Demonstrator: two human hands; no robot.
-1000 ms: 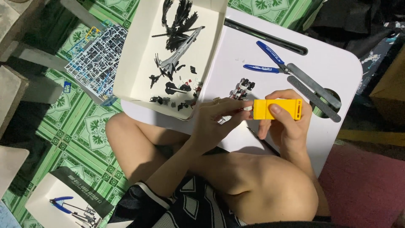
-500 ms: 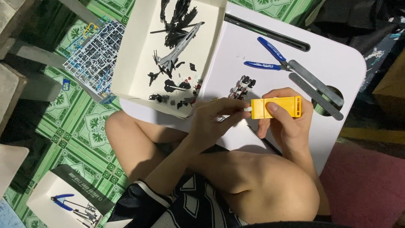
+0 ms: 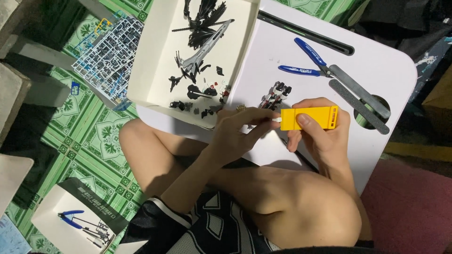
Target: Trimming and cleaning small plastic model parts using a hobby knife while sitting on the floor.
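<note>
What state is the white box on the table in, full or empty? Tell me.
Partly filled. The open white box holds scattered black and grey model parts over its upper and right areas, while bare white floor shows at its left.

Bright, even light falls from above on the white counter (image 3: 376, 61), which nearly washes out but shows no hard glare; the corners sink into murk, darkest top right. Soft shadows sit under the hands and below the counter's near edge. Focus is sharp in the middle, and the green floor tiles (image 3: 94, 136) bend slightly toward the left edge
</note>
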